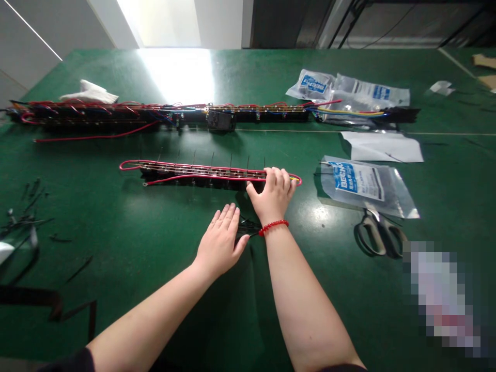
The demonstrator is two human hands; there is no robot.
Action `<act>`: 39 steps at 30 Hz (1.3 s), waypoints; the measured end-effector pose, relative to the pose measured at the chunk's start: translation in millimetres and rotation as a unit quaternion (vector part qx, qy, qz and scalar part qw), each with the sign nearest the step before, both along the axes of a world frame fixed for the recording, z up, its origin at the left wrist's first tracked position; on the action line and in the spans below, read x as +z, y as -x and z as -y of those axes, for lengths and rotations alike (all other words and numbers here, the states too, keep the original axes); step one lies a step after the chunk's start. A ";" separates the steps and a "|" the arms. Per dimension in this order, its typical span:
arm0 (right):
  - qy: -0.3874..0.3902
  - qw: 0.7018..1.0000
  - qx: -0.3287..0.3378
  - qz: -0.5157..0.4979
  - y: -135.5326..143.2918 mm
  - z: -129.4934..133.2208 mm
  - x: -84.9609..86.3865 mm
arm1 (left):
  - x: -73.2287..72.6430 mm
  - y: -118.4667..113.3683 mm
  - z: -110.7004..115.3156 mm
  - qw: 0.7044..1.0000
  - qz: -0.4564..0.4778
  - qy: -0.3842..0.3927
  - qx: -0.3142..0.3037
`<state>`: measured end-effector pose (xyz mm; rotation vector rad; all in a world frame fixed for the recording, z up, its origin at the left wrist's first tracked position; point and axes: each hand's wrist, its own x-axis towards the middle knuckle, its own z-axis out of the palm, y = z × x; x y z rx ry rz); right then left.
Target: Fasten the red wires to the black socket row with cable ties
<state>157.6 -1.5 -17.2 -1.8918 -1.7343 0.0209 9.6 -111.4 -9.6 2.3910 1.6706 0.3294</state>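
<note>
On the left of the green table [147, 320] lie scattered black ties [31, 219], with a dark strap [29, 295] nearer the person. Farther back, a long wired strip [240, 114] runs across the table, a white cloth [91, 93] just behind its left part; one red lead [96, 137] (the loose one) reaches out in front of it. In the middle, nearer the person, lies the shorter wired strip [186, 170], looped by red wire, with thin black ties standing up along it. The left hand [219, 240] is open in front of it, fingers straight and close together, thumb apart; it is beside a bundle of black ties [248, 226] (whether it touches them, I cannot tell). The right hand [273, 194], wearing a red bracelet [274, 226], has its fingers partly bent over the shorter wired strip's right end and its thumb at the near edge, holding it there and hiding part of it. Farther right, clear packets [372, 93] lie by the long wired strip's end, then white paper [382, 146], a labelled bag [364, 186] and scissors [382, 235], their tips hidden at the bag's near edge.
</note>
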 end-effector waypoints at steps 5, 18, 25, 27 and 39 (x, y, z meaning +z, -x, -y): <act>-0.002 1.000 0.004 -0.011 -0.2 0.4 0.2 | 13.6 6.7 -10.9 0.996 0.037 0.073 -0.042; 0.002 0.999 -0.001 -0.034 0.9 1.0 0.2 | 36.0 36.3 -79.1 0.970 0.232 -0.075 -0.009; 0.005 1.000 0.001 -0.031 0.5 1.5 2.0 | 28.6 21.4 -115.3 0.959 0.215 -0.184 0.034; 0.006 1.000 0.001 -0.027 0.3 1.6 2.5 | 24.3 20.7 -123.5 0.961 0.199 -0.190 0.034; -0.005 1.000 -0.005 -0.021 -2.1 2.3 0.0 | 2.5 19.2 -138.1 0.970 0.102 -0.219 -0.002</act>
